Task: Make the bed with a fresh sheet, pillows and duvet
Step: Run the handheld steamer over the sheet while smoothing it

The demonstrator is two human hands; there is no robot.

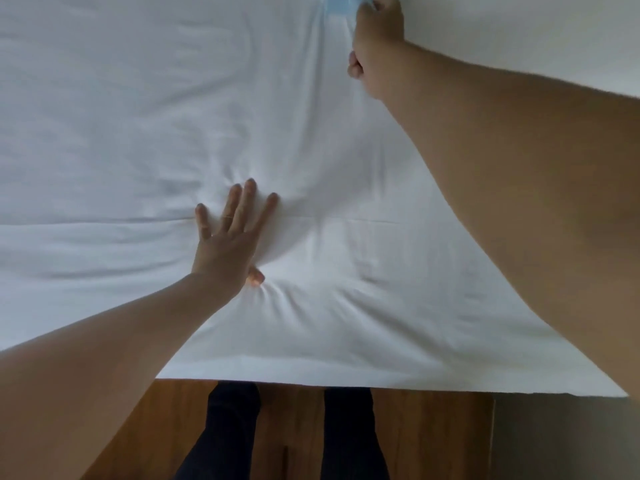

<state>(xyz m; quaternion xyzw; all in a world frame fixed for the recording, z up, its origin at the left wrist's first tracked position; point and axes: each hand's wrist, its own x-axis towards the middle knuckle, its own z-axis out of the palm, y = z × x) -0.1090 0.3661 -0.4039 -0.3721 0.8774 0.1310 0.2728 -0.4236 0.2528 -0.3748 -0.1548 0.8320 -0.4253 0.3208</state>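
A white sheet (121,116) covers the bed and fills most of the view, with soft wrinkles across it. My left hand (230,237) lies flat on the sheet near the middle, fingers spread and straight, pressing a dent into the fabric. My right hand (377,39) reaches to the far edge at the top, fingers curled, gripping the sheet where it bunches. A small patch of light blue fabric (341,3) shows beside that hand at the top edge.
The near edge of the bed (346,384) runs across the bottom. Below it are a wooden floor (433,438) and my two legs in dark trousers (349,438). A pale wall (519,36) lies at the upper right.
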